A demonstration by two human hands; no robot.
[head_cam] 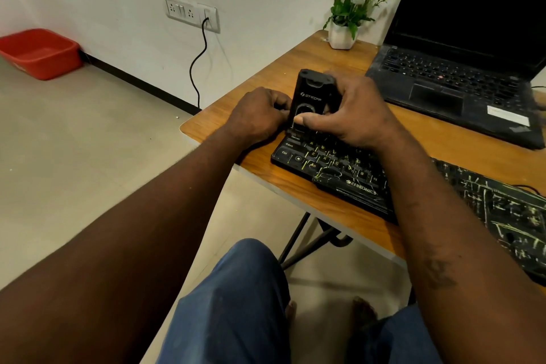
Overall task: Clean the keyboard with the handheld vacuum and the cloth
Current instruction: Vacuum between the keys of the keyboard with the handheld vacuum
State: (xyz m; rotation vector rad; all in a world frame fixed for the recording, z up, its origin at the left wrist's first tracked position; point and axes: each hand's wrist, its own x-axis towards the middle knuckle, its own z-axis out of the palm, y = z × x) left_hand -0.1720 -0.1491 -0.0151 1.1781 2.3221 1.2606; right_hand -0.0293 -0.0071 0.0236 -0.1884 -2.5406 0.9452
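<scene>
- vacuum (310, 100): black, upright, lower end down on the left end of the keyboard (339, 174), right above the Caps Lock key
- right hand (351, 115): gripping vacuum from its 3 o'clock side, thumb across the lower front, fingers wrapped round the back
- left hand (257, 117): at vacuum's 9 o'clock, fingers curled in, holding its lower left edge
- keyboard: black with green markings, flat along near edge of the table (295, 195), running off toward 4 o'clock under the right forearm
- laptop (461, 83): open, screen dark, 2 o'clock of vacuum, on the table
- flower pot (342, 34): 12 o'clock of vacuum, back table corner
- socket (192, 13): on the wall at 10 o'clock, black cable (196, 68) plugged in, hanging to the floor
- red tub (41, 53): floor by the wall, far out at 9 o'clock
</scene>
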